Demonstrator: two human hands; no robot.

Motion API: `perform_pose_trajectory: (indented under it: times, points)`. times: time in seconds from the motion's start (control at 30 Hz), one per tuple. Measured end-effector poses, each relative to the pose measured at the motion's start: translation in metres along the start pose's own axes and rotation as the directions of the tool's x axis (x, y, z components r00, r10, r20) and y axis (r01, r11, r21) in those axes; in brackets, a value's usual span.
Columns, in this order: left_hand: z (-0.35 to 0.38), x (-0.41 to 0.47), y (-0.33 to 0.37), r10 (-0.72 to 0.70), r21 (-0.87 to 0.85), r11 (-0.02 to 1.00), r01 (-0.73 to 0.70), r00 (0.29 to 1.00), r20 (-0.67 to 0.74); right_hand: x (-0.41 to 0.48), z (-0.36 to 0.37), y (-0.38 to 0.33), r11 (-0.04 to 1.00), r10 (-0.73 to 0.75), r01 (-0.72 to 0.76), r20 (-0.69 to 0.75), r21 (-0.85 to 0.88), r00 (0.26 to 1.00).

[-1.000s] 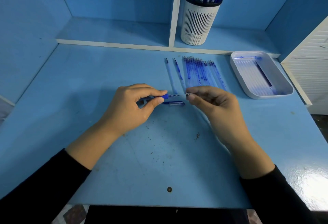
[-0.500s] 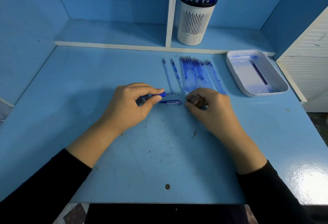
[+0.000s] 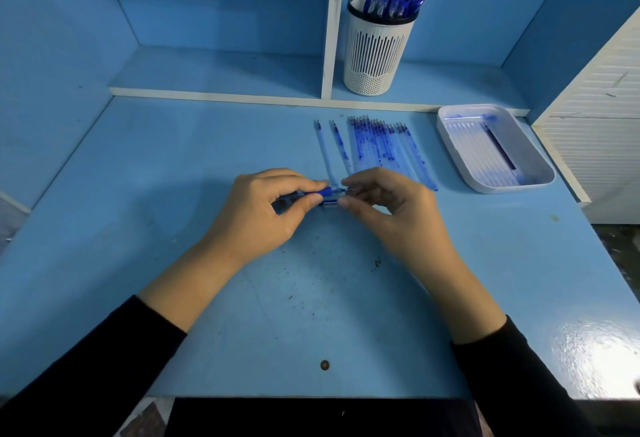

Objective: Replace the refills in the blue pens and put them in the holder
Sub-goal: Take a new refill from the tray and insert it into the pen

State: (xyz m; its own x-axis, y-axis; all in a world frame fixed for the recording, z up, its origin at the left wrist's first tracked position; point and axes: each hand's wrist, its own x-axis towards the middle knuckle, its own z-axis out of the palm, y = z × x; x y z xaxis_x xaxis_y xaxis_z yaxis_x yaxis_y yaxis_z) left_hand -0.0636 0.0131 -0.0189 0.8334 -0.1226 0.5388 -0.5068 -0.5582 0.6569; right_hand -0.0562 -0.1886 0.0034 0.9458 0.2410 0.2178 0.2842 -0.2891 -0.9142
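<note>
Head view: left hand [image 3: 263, 215] pinches the blue pen [image 3: 323, 191] above the desk [image 3: 311, 291] — right hand [image 3: 398, 215] curls thumb and forefinger around its refill tip [image 3: 347, 190], grip unclear. Holder [image 3: 379, 52] stands behind.

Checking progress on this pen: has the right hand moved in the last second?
Yes. The right hand has shifted slightly left against the row of refills, closing on the left hand that holds the pen.
</note>
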Motion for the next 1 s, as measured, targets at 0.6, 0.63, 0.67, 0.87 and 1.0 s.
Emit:
perform_pose_trajectory:
  times: [0.6, 0.63, 0.67, 0.87, 1.0]
  points:
    - [0.013, 0.001, 0.012, -0.068, -0.062, 0.996, 0.058, 0.984, -0.162, 0.005, 0.002, -0.013, 0.841, 0.139, 0.205, -0.566, 0.500, 0.812]
    - [0.014, 0.001, 0.013, -0.065, -0.076, 0.996, 0.053, 0.986, -0.156, 0.006, 0.004, -0.014, 0.833, 0.158, 0.207, -0.579, 0.514, 0.800]
    - [0.015, 0.001, 0.014, -0.067, -0.090, 0.994, 0.054, 0.986, -0.151, 0.007, 0.005, -0.015, 0.826, 0.180, 0.199, -0.581, 0.528, 0.793]
    - [0.014, 0.002, 0.012, -0.105, -0.104, 0.990, 0.091, 0.984, -0.141, 0.021, -0.009, -0.016, 0.772, 0.303, 0.156, -0.572, 0.616, 0.762]
    - [0.004, 0.010, -0.007, -0.117, -0.058, 0.992, 0.110, 0.984, -0.131, 0.045, -0.029, -0.011, 0.749, 0.300, 0.197, -0.589, 0.633, 0.750]
